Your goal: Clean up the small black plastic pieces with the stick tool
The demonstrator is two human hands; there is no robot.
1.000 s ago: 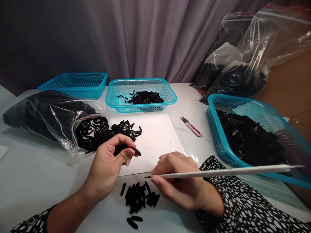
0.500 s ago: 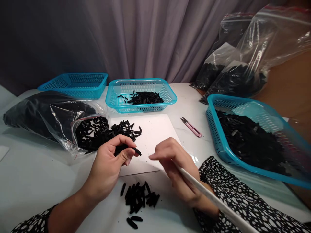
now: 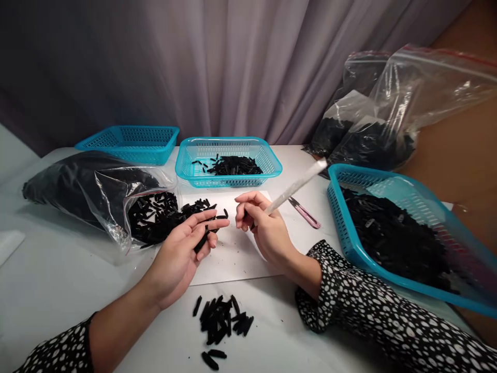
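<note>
My left hand (image 3: 182, 254) is over the white sheet (image 3: 229, 259), with small black pieces (image 3: 201, 241) held in its curled lower fingers while the index and middle fingers point outward. Facing it, my right hand (image 3: 267, 223) holds a thin white stick (image 3: 297, 184) that slants up to the right. Something dark, too small to make out, shows at its fingertips. A loose pile of black pieces (image 3: 219, 316) lies on the table in front of the sheet. More black pieces (image 3: 155, 217) spill from a clear bag (image 3: 89, 181) left of the sheet.
Pink thread snips (image 3: 305, 213) lie right of the sheet. A blue basket (image 3: 229, 181) with black pieces stands at the back, beside another blue basket (image 3: 143, 153). A larger filled basket (image 3: 349, 241) is on the right, with clear bags (image 3: 399, 103) behind it.
My left hand's fingers have opened out from a pinch. The right hand has turned, and the stick has swung from pointing down toward me to pointing up and away. The view has shifted slightly.
</note>
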